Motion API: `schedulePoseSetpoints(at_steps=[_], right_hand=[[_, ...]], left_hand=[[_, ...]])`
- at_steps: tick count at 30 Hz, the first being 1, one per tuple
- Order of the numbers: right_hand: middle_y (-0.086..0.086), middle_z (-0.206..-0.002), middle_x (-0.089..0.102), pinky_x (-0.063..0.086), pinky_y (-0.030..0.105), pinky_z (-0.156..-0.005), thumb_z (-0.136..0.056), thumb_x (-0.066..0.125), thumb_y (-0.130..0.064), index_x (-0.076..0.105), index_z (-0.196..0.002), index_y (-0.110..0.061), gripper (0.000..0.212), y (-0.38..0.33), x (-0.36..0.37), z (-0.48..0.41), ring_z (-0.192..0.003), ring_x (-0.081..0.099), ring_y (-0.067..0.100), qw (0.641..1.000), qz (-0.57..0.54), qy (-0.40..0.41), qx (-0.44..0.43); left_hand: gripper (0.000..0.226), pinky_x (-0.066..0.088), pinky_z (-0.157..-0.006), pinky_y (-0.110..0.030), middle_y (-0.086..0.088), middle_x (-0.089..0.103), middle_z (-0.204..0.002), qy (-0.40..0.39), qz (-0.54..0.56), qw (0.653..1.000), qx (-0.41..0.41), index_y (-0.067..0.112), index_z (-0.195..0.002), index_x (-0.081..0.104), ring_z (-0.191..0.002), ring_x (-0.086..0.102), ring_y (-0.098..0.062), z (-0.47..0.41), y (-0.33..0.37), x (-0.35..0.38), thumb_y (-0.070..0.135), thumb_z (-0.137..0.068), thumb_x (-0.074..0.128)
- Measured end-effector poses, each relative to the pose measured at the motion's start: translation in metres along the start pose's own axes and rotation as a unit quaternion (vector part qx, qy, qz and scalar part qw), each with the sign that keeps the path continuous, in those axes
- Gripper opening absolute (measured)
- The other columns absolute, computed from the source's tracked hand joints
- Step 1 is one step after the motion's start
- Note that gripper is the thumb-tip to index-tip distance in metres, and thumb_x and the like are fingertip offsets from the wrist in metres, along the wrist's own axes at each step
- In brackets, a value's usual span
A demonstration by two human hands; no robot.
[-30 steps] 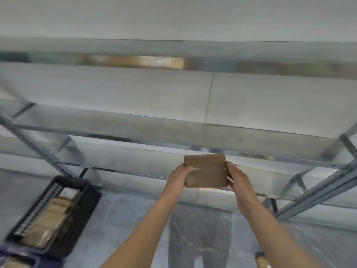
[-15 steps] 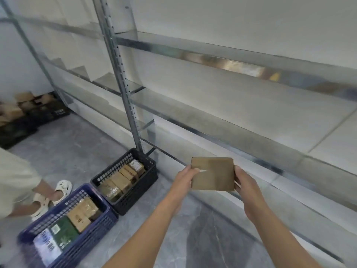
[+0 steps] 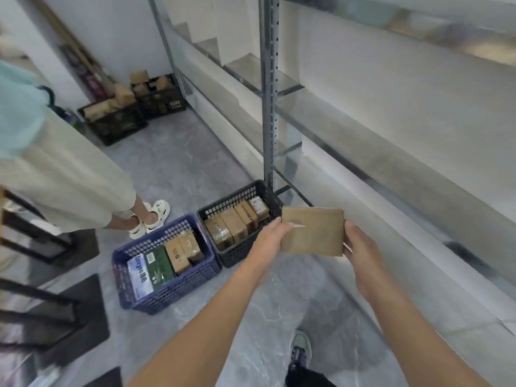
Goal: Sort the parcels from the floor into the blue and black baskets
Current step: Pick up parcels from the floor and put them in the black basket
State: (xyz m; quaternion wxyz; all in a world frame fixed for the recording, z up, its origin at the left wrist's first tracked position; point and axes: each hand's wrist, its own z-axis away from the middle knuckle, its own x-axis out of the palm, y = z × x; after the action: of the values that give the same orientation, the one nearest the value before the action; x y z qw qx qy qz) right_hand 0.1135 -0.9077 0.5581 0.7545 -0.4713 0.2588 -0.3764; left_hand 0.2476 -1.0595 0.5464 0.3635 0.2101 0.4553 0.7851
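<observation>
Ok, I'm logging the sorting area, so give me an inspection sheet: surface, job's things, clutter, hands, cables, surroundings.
Surface: grey marbled floor.
Job's things: brown parcel held up; blue basket and black basket side by side, each holding sorted parcels.
Clutter: filled black crates in the far corner.
Hands: left hand and right hand grip the parcel's opposite edges.
Cables: nothing seen.
Surroundings: metal shelving on the right; another person standing at left.
</observation>
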Motion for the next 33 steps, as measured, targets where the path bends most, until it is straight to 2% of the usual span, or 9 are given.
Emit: schedulePoseSetpoints(at_steps=[3,6,9,14,22,25,28,30,33], right_hand=[[0.003,-0.124,0.071,0.047,0.043,-0.111,-0.111,0.043,-0.036,0.072,-0.109,-0.022,0.032,-0.011,0.017,-0.043,-0.114,0.066,0.013,1.0,0.006,-0.024,0.009],[-0.008,-0.116,0.074,0.052,0.032,-0.099,-0.112,0.042,-0.035,0.073,-0.112,-0.027,0.032,-0.02,0.032,-0.083,-0.098,0.07,-0.002,0.999,0.009,-0.049,0.006],[-0.012,-0.107,0.077,0.053,0.033,-0.099,-0.111,0.042,-0.034,0.074,-0.111,-0.025,0.034,-0.027,0.049,-0.119,-0.097,0.07,-0.003,0.998,0.016,-0.067,0.014],[-0.004,-0.111,0.073,0.048,0.051,-0.113,-0.109,0.048,-0.034,0.074,-0.101,-0.025,0.029,-0.033,0.077,-0.166,-0.112,0.067,0.017,0.997,0.014,-0.066,0.033],[0.005,-0.127,0.069,0.046,0.051,-0.113,-0.106,0.047,-0.042,0.073,-0.1,-0.037,0.028,-0.022,0.142,-0.245,-0.125,0.063,0.024,0.993,0.034,-0.064,0.091],[0.004,-0.123,0.068,0.049,0.041,-0.109,-0.111,0.045,-0.035,0.064,-0.105,-0.032,0.021,-0.015,0.179,-0.28,-0.114,0.066,0.017,0.991,0.008,-0.037,0.127],[-0.012,-0.116,0.067,0.051,0.024,-0.091,-0.113,0.042,-0.026,0.061,-0.123,-0.027,0.021,-0.003,0.212,-0.315,-0.102,0.063,-0.002,0.986,-0.027,-0.021,0.164],[-0.009,-0.125,0.065,0.047,0.028,-0.1,-0.113,0.044,-0.025,0.055,-0.136,-0.024,0.026,0.007,0.231,-0.336,-0.11,0.062,0.0,0.981,-0.042,-0.015,0.187],[0.001,-0.135,0.064,0.044,0.038,-0.113,-0.111,0.05,-0.023,0.053,-0.143,-0.018,0.033,0.026,0.254,-0.373,-0.121,0.062,0.012,0.973,-0.073,0.005,0.218]], left_hand=[[0.046,0.047,-0.087,-0.022,0.008,0.063,-0.138,0.02,0.019,1.0,-0.014,0.032,-0.146,0.054,-0.119,0.061,-0.006,-0.027,0.015,-0.01,0.044,-0.101,0.058],[0.018,0.046,-0.077,-0.018,0.016,0.071,-0.117,0.045,0.033,0.998,-0.012,0.043,-0.118,0.063,-0.103,0.064,0.004,-0.057,0.029,-0.018,0.034,-0.107,0.052],[0.018,0.045,-0.086,-0.024,0.015,0.07,-0.118,0.066,0.036,0.997,-0.015,0.043,-0.118,0.063,-0.109,0.062,0.0,-0.083,0.038,-0.03,0.035,-0.107,0.051],[0.028,0.048,-0.102,-0.029,0.008,0.073,-0.123,0.078,0.017,0.996,-0.034,0.035,-0.13,0.066,-0.115,0.066,-0.01,-0.129,0.048,-0.052,0.037,-0.105,0.054],[0.022,0.046,-0.08,-0.021,0.017,0.072,-0.112,0.048,-0.003,0.997,-0.068,0.04,-0.123,0.067,-0.089,0.068,0.009,-0.236,0.051,-0.11,0.035,-0.106,0.053],[0.022,0.047,-0.082,-0.023,0.014,0.07,-0.116,0.031,-0.013,0.995,-0.097,0.041,-0.123,0.064,-0.099,0.065,-0.001,-0.289,0.052,-0.143,0.033,-0.106,0.053],[0.046,0.046,-0.094,-0.029,0.011,0.059,-0.13,0.015,-0.042,0.991,-0.124,0.03,-0.151,0.049,-0.106,0.058,-0.006,-0.34,0.052,-0.174,0.035,-0.106,0.054],[0.058,0.042,-0.105,-0.032,0.009,0.05,-0.142,-0.001,-0.072,0.988,-0.137,0.022,-0.16,0.039,-0.117,0.053,-0.012,-0.372,0.051,-0.192,0.037,-0.106,0.055],[0.058,0.034,-0.103,-0.028,0.007,0.047,-0.144,-0.027,-0.118,0.983,-0.136,0.016,-0.159,0.041,-0.126,0.047,-0.012,-0.424,0.038,-0.211,0.035,-0.106,0.055]])
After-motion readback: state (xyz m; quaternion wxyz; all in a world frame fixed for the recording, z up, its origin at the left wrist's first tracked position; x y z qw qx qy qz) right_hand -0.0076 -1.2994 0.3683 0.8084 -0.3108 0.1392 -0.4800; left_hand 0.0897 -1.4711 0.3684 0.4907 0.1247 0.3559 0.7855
